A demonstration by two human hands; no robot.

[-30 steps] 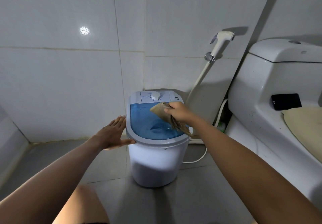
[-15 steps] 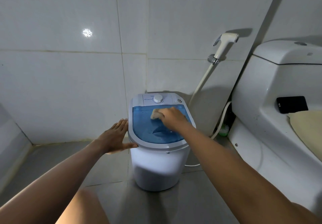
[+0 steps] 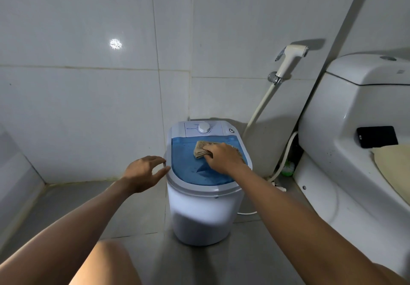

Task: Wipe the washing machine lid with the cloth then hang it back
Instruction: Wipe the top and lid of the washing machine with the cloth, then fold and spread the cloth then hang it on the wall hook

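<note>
Now that my right hand (image 3: 224, 157) has the beige cloth (image 3: 200, 149) pressed flat on the washing machine's blue lid (image 3: 188, 169), just below its dial (image 3: 204, 127), wiping is underway; my left hand (image 3: 144, 173), lifted off the lid's left rim, hovers empty with fingers loosely spread.

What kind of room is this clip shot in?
A small tiled bathroom, most likely in a home: a toilet on the right, a bidet sprayer clipped to the wall, and a compact washing machine standing in the corner.
</note>
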